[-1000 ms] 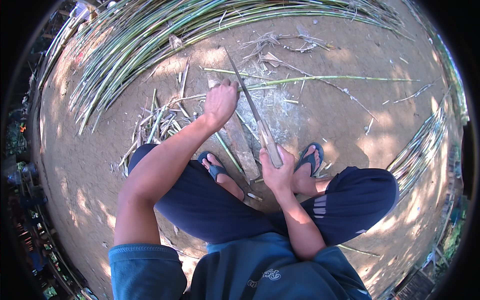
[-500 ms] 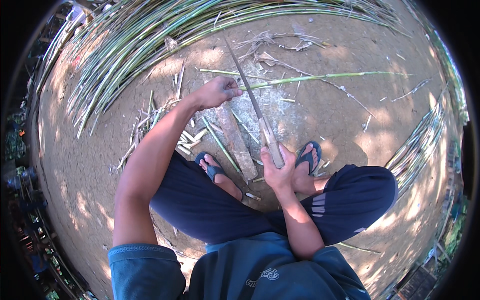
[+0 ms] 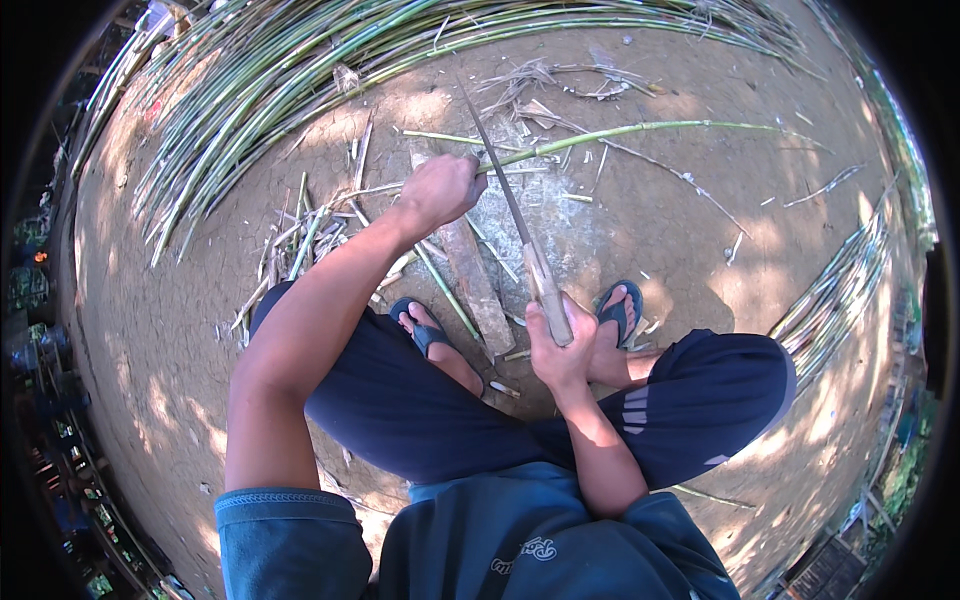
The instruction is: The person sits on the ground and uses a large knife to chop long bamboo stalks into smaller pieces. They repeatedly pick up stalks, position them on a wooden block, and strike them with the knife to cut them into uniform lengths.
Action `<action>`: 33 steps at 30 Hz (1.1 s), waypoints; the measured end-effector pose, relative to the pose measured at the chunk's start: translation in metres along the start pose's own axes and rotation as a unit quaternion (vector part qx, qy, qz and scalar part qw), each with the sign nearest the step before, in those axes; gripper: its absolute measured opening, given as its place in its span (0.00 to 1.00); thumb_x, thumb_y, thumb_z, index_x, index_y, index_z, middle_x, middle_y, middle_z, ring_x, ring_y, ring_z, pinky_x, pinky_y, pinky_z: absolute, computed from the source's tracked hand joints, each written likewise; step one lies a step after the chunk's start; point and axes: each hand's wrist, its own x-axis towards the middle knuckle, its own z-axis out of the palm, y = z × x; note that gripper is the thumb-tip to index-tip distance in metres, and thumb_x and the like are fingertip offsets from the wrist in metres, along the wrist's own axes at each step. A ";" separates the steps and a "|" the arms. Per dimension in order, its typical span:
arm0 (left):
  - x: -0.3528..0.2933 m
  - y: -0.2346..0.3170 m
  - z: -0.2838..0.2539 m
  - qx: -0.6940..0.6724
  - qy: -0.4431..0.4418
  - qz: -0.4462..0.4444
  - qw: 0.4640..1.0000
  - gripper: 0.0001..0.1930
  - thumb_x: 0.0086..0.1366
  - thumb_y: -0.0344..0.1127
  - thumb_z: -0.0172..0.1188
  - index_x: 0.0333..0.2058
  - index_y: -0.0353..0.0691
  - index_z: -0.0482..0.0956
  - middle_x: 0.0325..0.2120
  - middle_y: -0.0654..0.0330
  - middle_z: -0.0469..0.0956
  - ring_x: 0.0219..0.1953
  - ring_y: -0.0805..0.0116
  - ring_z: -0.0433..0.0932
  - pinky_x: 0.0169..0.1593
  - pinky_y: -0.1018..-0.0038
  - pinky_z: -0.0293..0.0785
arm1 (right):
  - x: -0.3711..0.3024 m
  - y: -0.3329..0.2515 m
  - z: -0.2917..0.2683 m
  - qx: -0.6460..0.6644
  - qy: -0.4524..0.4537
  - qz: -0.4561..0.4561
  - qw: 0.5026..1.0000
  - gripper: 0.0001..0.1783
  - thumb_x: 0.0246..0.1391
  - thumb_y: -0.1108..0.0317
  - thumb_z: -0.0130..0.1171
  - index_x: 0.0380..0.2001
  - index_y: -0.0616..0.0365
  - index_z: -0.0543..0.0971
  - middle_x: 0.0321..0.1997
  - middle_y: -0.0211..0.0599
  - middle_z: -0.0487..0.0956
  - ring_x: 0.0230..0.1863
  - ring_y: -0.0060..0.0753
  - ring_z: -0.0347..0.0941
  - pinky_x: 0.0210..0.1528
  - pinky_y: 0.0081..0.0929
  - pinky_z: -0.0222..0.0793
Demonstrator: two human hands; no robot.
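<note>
Head view is showing long heaped stalks (image 3: pixel 300 105), seemingly uncut; one held stalk (image 3: pixel 622 130) is crossing beneath the knife (image 3: pixel 525 238), left hand (image 3: pixel 447 188) clamping fingers on it, right hand (image 3: pixel 561 342) clamping the handle; short pieces (image 3: pixel 312 235) are already lying leftward.

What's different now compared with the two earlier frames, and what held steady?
The green stalk has swung, its middle now arching farther from the person. The left hand, more opened out half a second ago, is curled again where the stalk meets it. No new thing is visibly taken or let go. The right hand still grips the knife, blade pointing away; both feet stay put.
</note>
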 end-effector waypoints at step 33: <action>-0.009 0.011 -0.013 0.086 -0.022 -0.125 0.988 0.18 0.64 0.48 0.56 0.32 0.36 0.83 0.27 0.45 0.82 0.31 0.47 0.83 0.38 0.55 0.79 | -0.037 -0.014 -0.029 0.006 -0.067 0.065 0.996 0.07 0.52 0.72 0.58 0.23 0.62 0.74 0.15 0.26 0.68 0.18 0.16 0.61 0.21 0.22 0.57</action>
